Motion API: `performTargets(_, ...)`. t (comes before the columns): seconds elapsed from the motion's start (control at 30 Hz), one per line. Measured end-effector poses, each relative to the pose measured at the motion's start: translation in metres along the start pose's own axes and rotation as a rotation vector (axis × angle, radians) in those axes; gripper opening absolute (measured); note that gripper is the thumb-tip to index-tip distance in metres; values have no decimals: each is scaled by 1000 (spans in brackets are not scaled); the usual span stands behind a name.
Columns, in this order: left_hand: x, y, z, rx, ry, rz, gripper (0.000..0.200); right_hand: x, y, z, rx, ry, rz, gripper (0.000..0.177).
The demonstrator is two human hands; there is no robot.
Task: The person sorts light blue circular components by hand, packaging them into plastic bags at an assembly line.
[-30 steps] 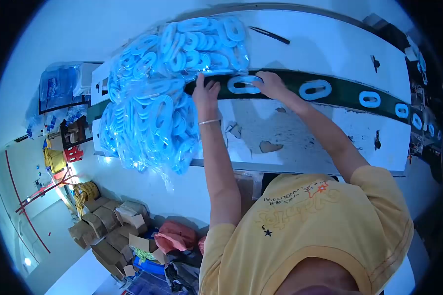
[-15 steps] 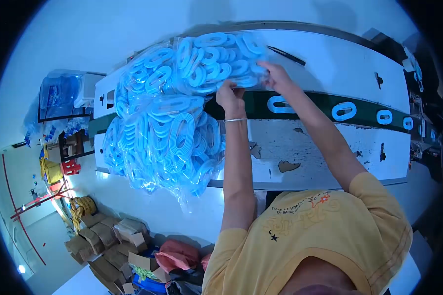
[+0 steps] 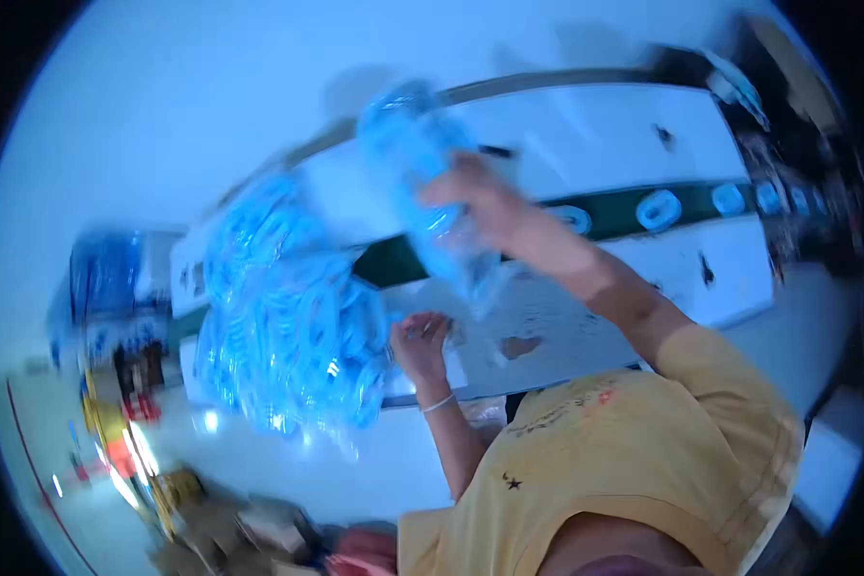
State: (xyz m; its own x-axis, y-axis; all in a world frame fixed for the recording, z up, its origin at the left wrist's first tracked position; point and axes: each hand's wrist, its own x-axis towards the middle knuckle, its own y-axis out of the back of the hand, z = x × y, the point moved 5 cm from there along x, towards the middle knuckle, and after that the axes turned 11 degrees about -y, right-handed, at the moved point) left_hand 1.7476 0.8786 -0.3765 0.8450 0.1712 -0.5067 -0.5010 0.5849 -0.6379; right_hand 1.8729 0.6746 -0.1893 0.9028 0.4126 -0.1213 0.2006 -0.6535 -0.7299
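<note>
Fingers of the right hand [image 3: 490, 206]: closed on the clear bag of blue loops [image 3: 403, 158], gripping its right side around mid-length. Motion blur, so exact fingertip placement can't be read. Fingers of the left hand [image 3: 420, 350]: loosely curled, part open, not clenched, nothing visible in them. Can't tell whether the fingertips touch the edge of the bagged pile [image 3: 293, 336] just beside them.

Bag sits on the left side of the right fingers, sticking out past them both ways. Long axis runs from the far left end down to the near right end, crosswise over the green belt [image 3: 389, 263]. Looks lifted off the table [image 3: 586, 115], but height isn't readable. Right hand is clearly the nearer one, already in contact. Left hand is below the near end of the bag, apart from it.

Pile is left of the bag, with a strip of belt showing between them. Nearest loose blue coil [image 3: 573, 220] lies on the belt under the right forearm; another coil [image 3: 659, 209] is farther right.
</note>
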Motion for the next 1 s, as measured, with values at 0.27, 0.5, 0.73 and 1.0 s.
performTargets(0.27,-58,-66,-82,377,188,-264,31,-149,-53,-31,204,155,-405,16)
performTargets(0.5,-101,-92,-71,519,-113,-269,33,-209,-63,-24,206,242,-608,8)
performTargets(0.73,-181,-144,-43,554,-485,-210,35,-266,-33,-65,241,232,-637,13)
performTargets(1.0,-277,-202,-2,618,-895,-142,38,-299,108,-48,-274,389,-181,13)
